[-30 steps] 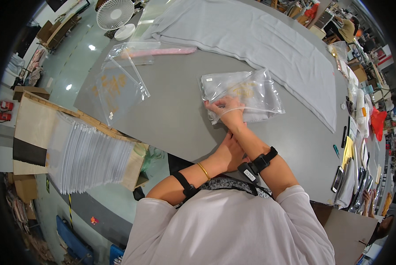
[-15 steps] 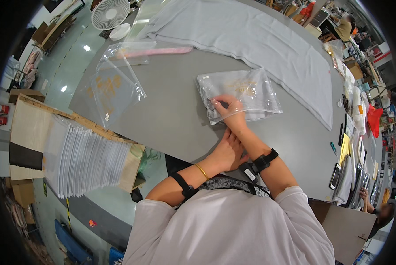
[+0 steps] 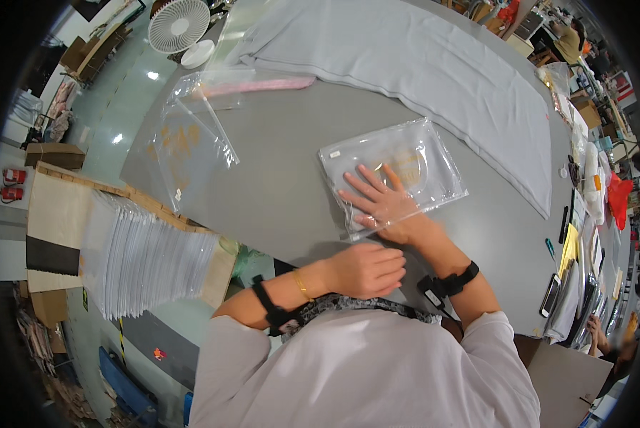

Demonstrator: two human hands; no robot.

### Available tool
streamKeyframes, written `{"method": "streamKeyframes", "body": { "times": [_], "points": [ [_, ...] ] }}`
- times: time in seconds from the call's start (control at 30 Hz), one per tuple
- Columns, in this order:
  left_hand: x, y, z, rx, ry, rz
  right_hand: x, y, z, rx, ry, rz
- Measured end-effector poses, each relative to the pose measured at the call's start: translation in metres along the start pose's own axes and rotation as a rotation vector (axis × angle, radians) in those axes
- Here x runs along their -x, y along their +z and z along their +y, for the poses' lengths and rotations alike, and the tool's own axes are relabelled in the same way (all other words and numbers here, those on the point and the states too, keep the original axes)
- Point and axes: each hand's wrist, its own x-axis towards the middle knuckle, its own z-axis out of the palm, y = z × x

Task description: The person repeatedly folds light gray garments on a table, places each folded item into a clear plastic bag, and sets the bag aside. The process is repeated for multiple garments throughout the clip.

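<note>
A clear zip bag with gold print and folded light grey fabric inside lies on the grey table. My right hand is spread flat on its near left part, fingers apart and pressing on the plastic. Nearer my body, just short of the bag, hovers my left hand. Its fingers stretch loosely to the right, side by side, with no object visible in them. A long light grey cloth stretches across the far side of the table.
Clear bags with gold print lie at the left, beside a pink strip. Below them, a wooden box holds a row of filled bags. A phone and pens line the right edge. A white fan stands far left.
My right hand has gone from a pinch on the bag to lying flat on it. My left hand has drawn back from beneath the right wrist. The bag lies flatter.
</note>
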Motion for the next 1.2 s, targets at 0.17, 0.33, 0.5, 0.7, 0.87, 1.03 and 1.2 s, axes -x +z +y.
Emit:
{"method": "streamKeyframes", "body": {
  "times": [0.17, 0.33, 0.5, 0.7, 0.87, 1.03, 1.2],
  "points": [
    [0.008, -0.051, -0.108, -0.07, -0.436, -0.206, -0.007, 0.003, 0.003, -0.122, 0.002, -0.171],
    [0.012, -0.038, -0.169, -0.096, -0.404, -0.542, -0.006, -0.003, -0.009, -0.074, -0.103, 0.028],
    [0.017, -0.034, -0.161, -0.177, -0.359, -0.473, 0.034, -0.011, -0.036, -0.236, 0.025, -0.064],
    [0.019, -0.024, -0.152, -0.359, -0.435, -0.449, 0.048, 0.0, -0.047, -0.664, 0.362, 0.233],
    [0.014, -0.009, -0.128, -0.416, -0.611, -0.386, 0.052, 0.0, -0.058, -0.413, 0.654, 0.34],
    [-0.003, 0.009, -0.101, -0.379, -0.475, -0.544, 0.068, -0.024, -0.047, -0.283, 0.507, 0.256],
    [-0.01, 0.017, -0.085, -0.328, -0.552, -0.414, 0.062, -0.027, 0.011, -0.155, 0.517, 0.35]
  ]
}}
